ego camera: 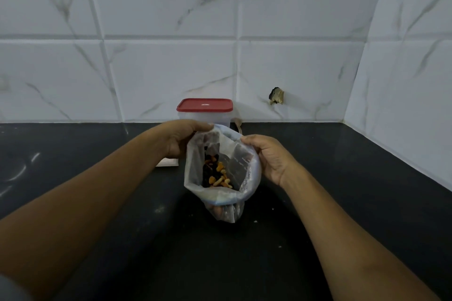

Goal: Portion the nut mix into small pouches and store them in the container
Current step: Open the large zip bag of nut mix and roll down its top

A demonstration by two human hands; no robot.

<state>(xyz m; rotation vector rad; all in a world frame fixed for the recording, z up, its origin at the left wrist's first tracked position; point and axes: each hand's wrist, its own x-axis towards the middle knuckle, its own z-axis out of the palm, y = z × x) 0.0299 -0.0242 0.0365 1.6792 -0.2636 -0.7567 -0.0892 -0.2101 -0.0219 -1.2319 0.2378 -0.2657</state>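
Note:
A clear plastic bag (195, 173) stands open-mouthed over the dark counter, with a nut mix (216, 175) of orange and dark pieces at its bottom. My left hand (179, 140) pinches the bag's far left rim. My right hand (267, 157) grips the right rim, and the two hands hold the mouth wide apart. Behind the bag, against the wall, stands a translucent container (205, 117) closed with a red lid (205, 104).
The black counter (97, 203) runs to a white tiled wall at the back and right. A flat pale item (167, 162) lies under my left wrist. A wooden handle (238, 124) pokes out beside the container. Small crumbs dot the counter at right.

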